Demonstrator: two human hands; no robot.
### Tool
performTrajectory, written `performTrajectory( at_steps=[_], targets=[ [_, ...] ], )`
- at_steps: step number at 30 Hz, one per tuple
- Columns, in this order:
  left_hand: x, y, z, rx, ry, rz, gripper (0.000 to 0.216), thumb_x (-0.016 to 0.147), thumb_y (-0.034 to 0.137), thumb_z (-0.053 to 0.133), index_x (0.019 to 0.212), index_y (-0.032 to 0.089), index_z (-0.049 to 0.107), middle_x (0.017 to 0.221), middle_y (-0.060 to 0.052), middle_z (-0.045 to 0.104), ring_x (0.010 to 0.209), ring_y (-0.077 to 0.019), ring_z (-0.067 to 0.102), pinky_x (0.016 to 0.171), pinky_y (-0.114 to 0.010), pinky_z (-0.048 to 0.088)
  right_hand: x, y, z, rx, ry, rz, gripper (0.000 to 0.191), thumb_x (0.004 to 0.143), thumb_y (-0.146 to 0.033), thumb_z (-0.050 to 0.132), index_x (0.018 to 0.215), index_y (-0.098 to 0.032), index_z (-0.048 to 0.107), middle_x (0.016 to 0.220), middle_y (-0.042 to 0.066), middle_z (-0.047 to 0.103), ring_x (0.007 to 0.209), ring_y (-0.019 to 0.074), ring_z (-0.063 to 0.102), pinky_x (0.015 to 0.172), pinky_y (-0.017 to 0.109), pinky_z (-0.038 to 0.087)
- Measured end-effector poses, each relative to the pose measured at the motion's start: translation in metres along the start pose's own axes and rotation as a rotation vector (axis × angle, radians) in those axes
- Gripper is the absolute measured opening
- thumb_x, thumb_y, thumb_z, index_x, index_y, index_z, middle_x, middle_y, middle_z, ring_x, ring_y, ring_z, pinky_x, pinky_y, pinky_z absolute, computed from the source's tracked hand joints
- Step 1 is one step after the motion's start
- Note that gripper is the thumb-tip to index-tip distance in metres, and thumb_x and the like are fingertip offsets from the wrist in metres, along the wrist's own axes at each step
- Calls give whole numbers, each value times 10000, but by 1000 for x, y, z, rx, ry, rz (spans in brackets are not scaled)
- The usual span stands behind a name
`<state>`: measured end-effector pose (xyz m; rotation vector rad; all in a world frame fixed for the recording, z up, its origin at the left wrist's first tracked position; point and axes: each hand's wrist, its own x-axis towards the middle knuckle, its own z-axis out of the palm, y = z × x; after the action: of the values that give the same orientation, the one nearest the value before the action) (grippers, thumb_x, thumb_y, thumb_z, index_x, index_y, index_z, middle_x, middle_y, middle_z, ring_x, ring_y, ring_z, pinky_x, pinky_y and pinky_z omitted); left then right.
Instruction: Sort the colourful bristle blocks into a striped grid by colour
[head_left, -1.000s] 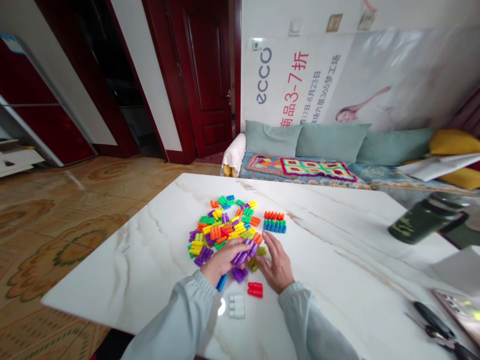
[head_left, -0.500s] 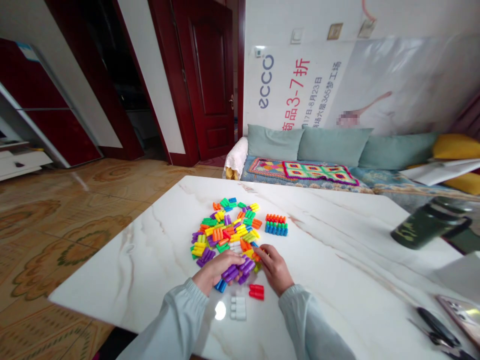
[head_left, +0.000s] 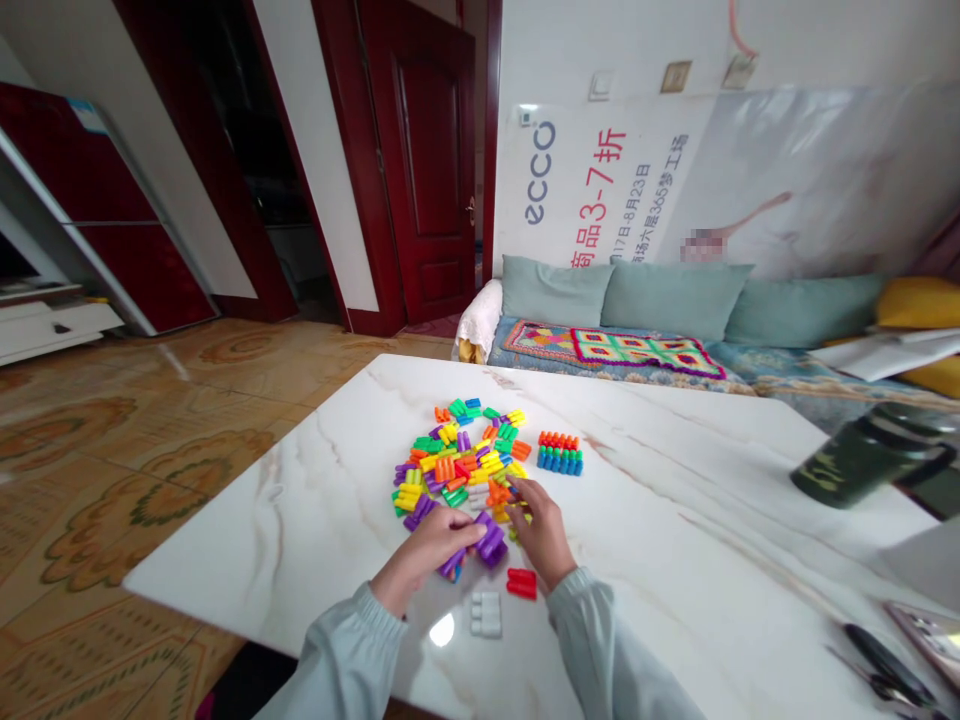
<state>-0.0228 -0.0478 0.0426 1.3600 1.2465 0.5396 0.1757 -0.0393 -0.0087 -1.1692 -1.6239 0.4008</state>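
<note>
My left hand (head_left: 431,550) is closed on a purple plastic block (head_left: 491,540) of joined rounded pegs, held over the near edge of the pile. More purple pegs show partly under its fingers. My right hand (head_left: 541,530) is at the pile's right side, thumb and fingers apart, close to an orange block (head_left: 498,492); whether it touches the block I cannot tell. The pile of coloured peg blocks (head_left: 450,465) lies before both hands. Nearer to me lie a red block (head_left: 522,583) and a white block (head_left: 486,614), apart from the pile.
Right of the pile stand joined rows of orange, green and blue pegs (head_left: 560,455). On the marble-patterned table (head_left: 675,600) are a dark green flask (head_left: 855,460), a black-handled tool (head_left: 889,665) and a phone (head_left: 926,635). Behind it is a sofa (head_left: 675,300) with cushions.
My left hand has raised and turned the purple block. My right hand's fingers have spread apart near the orange block. The whole view has shifted slightly.
</note>
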Motion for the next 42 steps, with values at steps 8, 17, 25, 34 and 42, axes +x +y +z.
performTrajectory(
  at_steps=[8, 17, 25, 34, 42],
  targets=[
    [14, -18, 3, 270, 55, 269, 155, 771, 296, 652, 722, 166, 722, 620, -16, 655, 532, -157, 558, 484, -250, 383, -5, -58, -4, -212, -322, -169, 382, 796, -29, 543, 1047, -252, 725, 1008, 61, 709, 958, 219, 632, 827, 327, 526],
    [20, -17, 9, 203, 202, 520, 166, 841, 304, 625, 910, 205, 739, 888, -56, 736, 831, -214, 664, 778, -310, 508, -2, -45, -22, -413, -291, -127, 307, 839, -49, 486, 1012, -224, 670, 918, 72, 665, 835, 197, 642, 700, 270, 502],
    [27, -45, 7, 56, 531, 578, 210, 892, 373, 521, 922, 226, 669, 997, -78, 690, 1011, -245, 638, 949, -377, 496, -1, 56, -45, -297, 287, 228, 238, 819, -359, 516, 900, -178, 647, 809, 73, 709, 648, 182, 635, 635, 311, 538],
    [31, -55, 8, 109, 501, 721, 354, 840, 283, 521, 1182, 217, 585, 1199, -107, 628, 1126, -267, 595, 988, -404, 477, 21, 75, -25, -337, 329, 254, 249, 794, -317, 496, 941, -184, 645, 789, 58, 716, 684, 200, 663, 651, 314, 520],
    [35, -59, 12, 89, 516, 714, 562, 693, 59, 482, 1226, 222, 552, 1240, -85, 592, 1121, -237, 586, 1023, -410, 456, 23, 79, -22, -357, 330, 241, 264, 814, -308, 469, 959, -170, 642, 847, 81, 700, 723, 212, 652, 698, 338, 513]
  ],
)
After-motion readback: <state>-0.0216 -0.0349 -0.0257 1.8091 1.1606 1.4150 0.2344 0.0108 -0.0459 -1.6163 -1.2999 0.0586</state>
